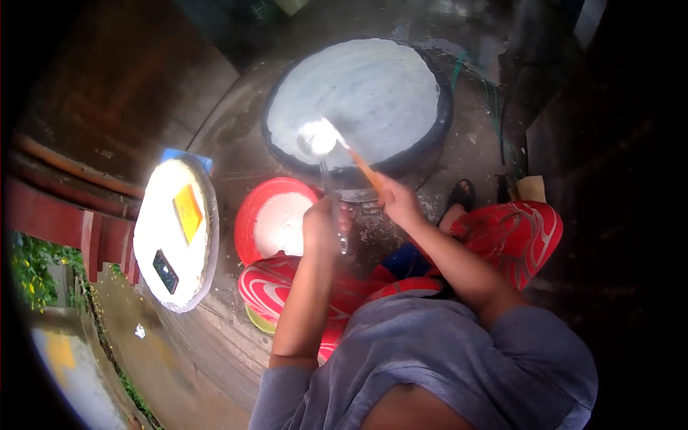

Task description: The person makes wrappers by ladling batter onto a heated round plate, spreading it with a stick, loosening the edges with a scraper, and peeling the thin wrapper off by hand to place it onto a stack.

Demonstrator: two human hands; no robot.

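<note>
My left hand (322,226) is closed around the handle of a metal ladle (315,140), whose bowl is over the near-left part of a round griddle (444,118). In my right hand (400,202) is a stick-like tool with an orange-brown handle (367,170). Its pale tip meets or overlaps the ladle's bowl; glare hides whether they touch. A thin white sheet of batter (358,93) covers most of the griddle. Below and left of the griddle, close to my left hand, stands a red basin (247,222) holding white batter (281,223).
To the left is a round, bright white-topped surface (161,222) bearing a yellow-orange packet (188,213) and a dark phone (165,271). My red patterned trousers (516,233) flank the work area. A sandalled foot (462,195) rests right of the griddle, near a green cord (494,115).
</note>
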